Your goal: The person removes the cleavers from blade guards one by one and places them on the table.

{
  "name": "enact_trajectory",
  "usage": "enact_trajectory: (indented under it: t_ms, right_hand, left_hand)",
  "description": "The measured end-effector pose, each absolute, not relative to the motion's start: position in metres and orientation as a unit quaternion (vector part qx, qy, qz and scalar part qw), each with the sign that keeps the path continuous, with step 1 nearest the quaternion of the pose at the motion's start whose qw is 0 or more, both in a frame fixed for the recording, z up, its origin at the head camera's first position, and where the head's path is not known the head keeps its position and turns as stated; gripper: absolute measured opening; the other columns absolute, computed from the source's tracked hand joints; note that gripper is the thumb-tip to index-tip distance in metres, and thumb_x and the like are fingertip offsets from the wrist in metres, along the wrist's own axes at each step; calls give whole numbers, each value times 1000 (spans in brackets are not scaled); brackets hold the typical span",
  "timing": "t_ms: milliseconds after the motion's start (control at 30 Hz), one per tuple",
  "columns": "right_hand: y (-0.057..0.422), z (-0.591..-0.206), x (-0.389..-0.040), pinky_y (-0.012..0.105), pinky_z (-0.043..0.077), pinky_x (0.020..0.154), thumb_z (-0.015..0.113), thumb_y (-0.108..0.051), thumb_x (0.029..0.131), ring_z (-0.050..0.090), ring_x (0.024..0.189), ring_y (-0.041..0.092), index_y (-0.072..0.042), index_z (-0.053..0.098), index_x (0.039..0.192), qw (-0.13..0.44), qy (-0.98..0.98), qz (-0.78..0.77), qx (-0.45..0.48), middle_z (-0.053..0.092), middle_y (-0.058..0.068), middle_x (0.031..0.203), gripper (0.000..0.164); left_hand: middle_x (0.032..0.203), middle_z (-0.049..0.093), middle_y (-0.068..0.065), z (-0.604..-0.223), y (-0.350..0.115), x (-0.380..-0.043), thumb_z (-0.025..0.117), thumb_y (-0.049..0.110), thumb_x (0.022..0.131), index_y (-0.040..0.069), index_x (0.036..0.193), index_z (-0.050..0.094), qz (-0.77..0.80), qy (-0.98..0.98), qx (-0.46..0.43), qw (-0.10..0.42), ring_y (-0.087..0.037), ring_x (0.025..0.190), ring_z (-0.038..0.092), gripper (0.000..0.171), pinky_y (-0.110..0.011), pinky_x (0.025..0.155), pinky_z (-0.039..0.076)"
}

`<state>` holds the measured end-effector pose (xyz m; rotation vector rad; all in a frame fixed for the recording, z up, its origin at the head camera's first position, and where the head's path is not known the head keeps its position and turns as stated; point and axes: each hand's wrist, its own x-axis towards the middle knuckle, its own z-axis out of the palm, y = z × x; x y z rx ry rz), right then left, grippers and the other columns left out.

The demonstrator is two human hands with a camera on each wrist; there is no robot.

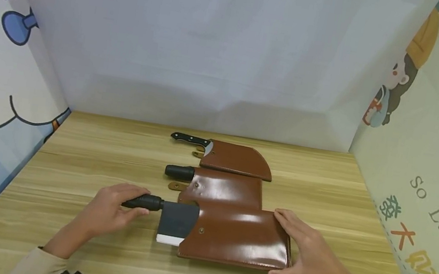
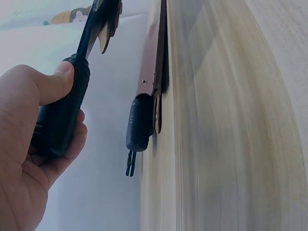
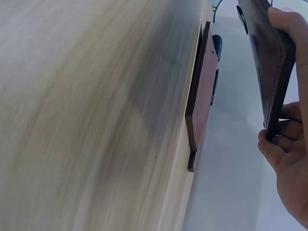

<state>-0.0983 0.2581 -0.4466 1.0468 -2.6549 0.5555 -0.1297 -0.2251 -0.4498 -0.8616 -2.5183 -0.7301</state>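
A cleaver [image 1: 178,220] with a dark blade and pale cutting edge sits partly inside a brown leather sheath [image 1: 242,236]. My left hand [image 1: 116,209] grips its black handle [image 2: 60,108], thumb along one side and fingers curled round the other. At the sheath's far end, my right hand [image 1: 305,249] holds the closed edge between thumb and fingers. Both wrist views show the cleaver and sheath raised above the table. The rest of the blade is hidden in the leather.
Just behind lies a second sheathed cleaver [image 1: 228,189] with a black handle and a strap. Farther back is a third sheathed knife [image 1: 237,158] with a riveted handle. All are over a wood-grain table [image 1: 92,150], with a white curtain [image 1: 214,59] behind and printed panels at both sides.
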Motion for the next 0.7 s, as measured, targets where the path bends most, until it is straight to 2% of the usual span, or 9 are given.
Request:
enact_trajectory:
  t_ms: [200,700]
  right_hand:
    - [262,-445,-98,13,20,114,88,-66,64,56,132,39,-2,46,153,122,-903,204,358,50,16,152,118]
    - [277,-448,-98,12,22,114,89,-66,63,58,130,38,-2,48,151,150,-894,218,362,51,15,152,117]
  left_hand:
    - [106,77,-7,-447,-230,-129,92,17,74,7,112,77,-262,-899,-297,187,-27,95,74,42,-46,77,60]
    - [105,77,-6,-446,-240,-127,92,17,74,9,111,78,-264,-909,-271,177,-27,94,75,40,-48,77,60]
